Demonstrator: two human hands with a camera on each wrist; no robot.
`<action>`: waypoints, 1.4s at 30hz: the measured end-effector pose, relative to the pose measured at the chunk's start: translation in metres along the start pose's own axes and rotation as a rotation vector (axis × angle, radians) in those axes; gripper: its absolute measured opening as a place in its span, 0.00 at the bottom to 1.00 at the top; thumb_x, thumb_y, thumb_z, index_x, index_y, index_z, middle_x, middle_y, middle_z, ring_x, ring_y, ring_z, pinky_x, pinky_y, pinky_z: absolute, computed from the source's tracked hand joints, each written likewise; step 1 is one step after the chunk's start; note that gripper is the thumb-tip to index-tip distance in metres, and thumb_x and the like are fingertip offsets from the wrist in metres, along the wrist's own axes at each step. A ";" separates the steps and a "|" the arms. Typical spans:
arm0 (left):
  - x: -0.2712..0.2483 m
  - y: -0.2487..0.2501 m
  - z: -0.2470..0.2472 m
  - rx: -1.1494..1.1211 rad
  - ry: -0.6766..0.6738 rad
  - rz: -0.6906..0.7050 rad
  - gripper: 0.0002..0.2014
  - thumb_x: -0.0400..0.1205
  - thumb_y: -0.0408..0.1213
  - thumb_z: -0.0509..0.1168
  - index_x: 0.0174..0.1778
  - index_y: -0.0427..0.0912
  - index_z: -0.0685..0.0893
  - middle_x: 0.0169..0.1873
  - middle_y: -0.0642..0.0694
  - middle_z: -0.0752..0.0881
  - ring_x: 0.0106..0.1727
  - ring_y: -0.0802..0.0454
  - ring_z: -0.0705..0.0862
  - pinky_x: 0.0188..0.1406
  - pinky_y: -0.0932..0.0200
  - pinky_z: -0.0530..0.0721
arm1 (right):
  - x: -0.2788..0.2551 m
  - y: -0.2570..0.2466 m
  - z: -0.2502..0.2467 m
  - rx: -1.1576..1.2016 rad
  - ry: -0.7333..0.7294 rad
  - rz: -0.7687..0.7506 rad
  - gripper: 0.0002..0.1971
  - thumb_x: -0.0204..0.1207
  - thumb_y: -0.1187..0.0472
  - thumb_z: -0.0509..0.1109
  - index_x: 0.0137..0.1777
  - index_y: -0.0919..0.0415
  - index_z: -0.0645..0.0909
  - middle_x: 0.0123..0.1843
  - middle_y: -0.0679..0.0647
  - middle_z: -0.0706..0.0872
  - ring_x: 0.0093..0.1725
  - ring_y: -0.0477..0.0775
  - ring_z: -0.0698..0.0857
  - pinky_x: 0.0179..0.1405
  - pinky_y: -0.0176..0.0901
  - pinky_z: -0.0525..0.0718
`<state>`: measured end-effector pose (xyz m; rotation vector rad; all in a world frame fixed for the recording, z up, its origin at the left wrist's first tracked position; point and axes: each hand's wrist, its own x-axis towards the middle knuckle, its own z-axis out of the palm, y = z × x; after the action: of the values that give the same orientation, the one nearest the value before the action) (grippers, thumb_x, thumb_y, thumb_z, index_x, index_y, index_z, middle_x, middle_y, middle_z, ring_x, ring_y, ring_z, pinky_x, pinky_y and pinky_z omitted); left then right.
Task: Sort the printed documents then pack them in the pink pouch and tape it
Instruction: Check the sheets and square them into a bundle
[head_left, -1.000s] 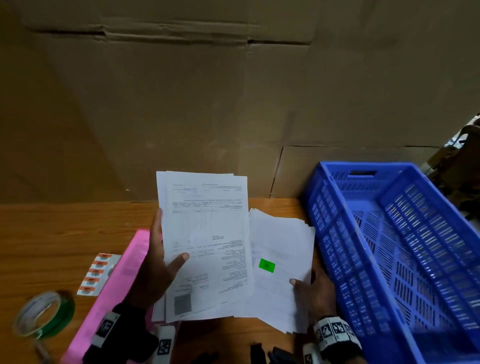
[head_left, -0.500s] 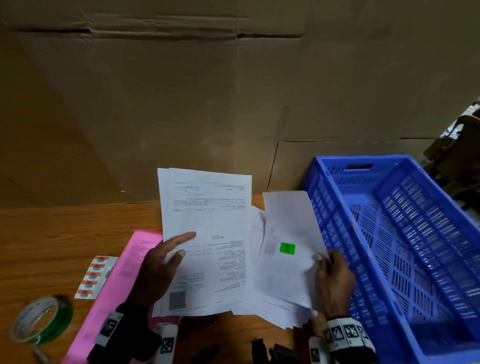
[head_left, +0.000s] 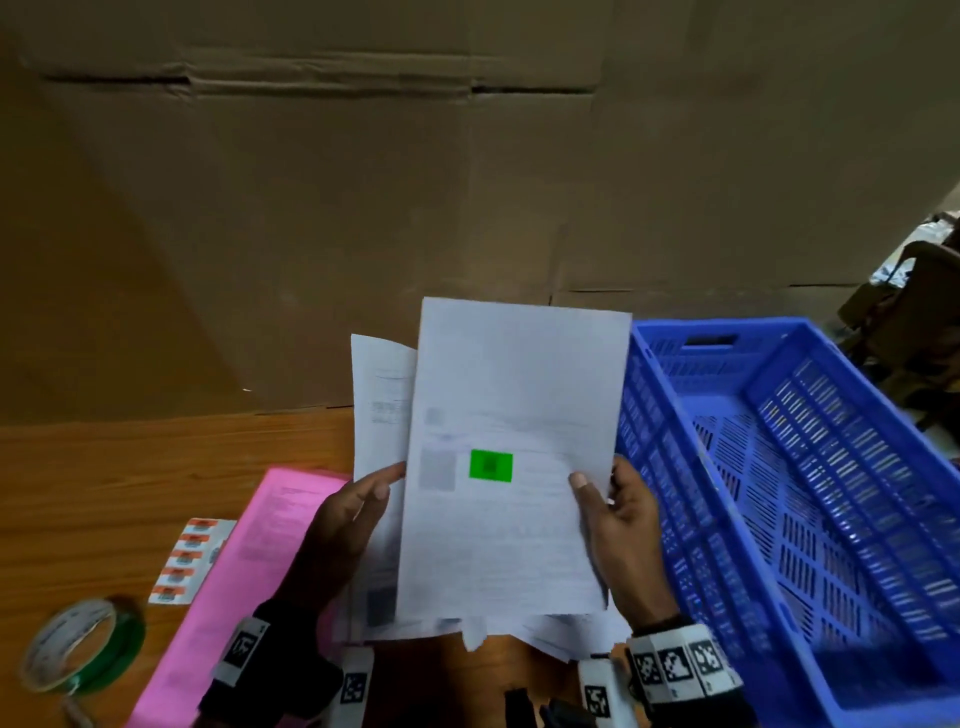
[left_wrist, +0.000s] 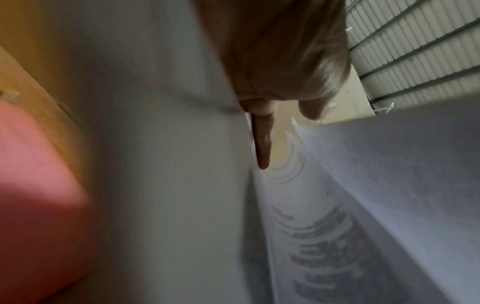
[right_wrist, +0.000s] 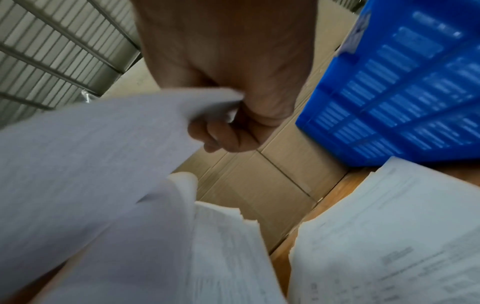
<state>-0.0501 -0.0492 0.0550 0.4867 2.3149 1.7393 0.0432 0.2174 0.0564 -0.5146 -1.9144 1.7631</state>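
Observation:
My left hand (head_left: 379, 483) holds an upright stack of printed documents (head_left: 382, 415), thumb on the front and fingers behind. My right hand (head_left: 592, 483) pinches the right edge of a single sheet with a green sticker (head_left: 514, 395); this sheet overlaps the front of the left stack. In the right wrist view the fingers (right_wrist: 228, 139) curl round that sheet (right_wrist: 91, 154). More loose sheets (head_left: 550, 634) lie on the table below. The pink pouch (head_left: 249, 545) lies flat under my left wrist. A green tape roll (head_left: 78, 644) sits at the front left.
A blue slotted crate (head_left: 779, 493) stands tilted just right of my right hand. A strip of orange-and-white labels (head_left: 189, 561) lies left of the pouch. A cardboard wall (head_left: 415, 208) closes off the back of the wooden table (head_left: 130, 467).
My right hand has lifted the green-sticker sheet off the table pile and carried it left, up against the front of the stack in my left hand.

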 end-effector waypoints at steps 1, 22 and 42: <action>0.000 0.006 0.005 -0.026 0.007 -0.010 0.14 0.85 0.52 0.56 0.60 0.58 0.83 0.53 0.75 0.86 0.61 0.77 0.80 0.59 0.80 0.72 | -0.003 -0.002 0.005 -0.004 -0.041 0.002 0.12 0.84 0.68 0.70 0.60 0.50 0.84 0.57 0.45 0.92 0.58 0.47 0.91 0.57 0.46 0.88; -0.011 -0.018 -0.034 -0.014 0.192 -0.001 0.52 0.74 0.41 0.74 0.82 0.74 0.46 0.78 0.66 0.71 0.75 0.56 0.77 0.72 0.37 0.74 | 0.006 0.124 -0.036 -0.828 0.151 0.428 0.25 0.66 0.51 0.86 0.55 0.60 0.79 0.57 0.61 0.87 0.54 0.63 0.83 0.59 0.58 0.82; -0.006 -0.008 -0.015 0.095 0.030 0.028 0.19 0.85 0.47 0.54 0.71 0.56 0.80 0.67 0.72 0.80 0.73 0.69 0.76 0.70 0.76 0.68 | 0.016 -0.009 -0.034 0.020 0.173 -0.055 0.06 0.85 0.65 0.69 0.56 0.54 0.84 0.52 0.56 0.92 0.52 0.60 0.91 0.51 0.55 0.88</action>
<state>-0.0506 -0.0666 0.0513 0.5147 2.4317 1.6658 0.0510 0.2533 0.0689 -0.5821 -1.7731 1.6452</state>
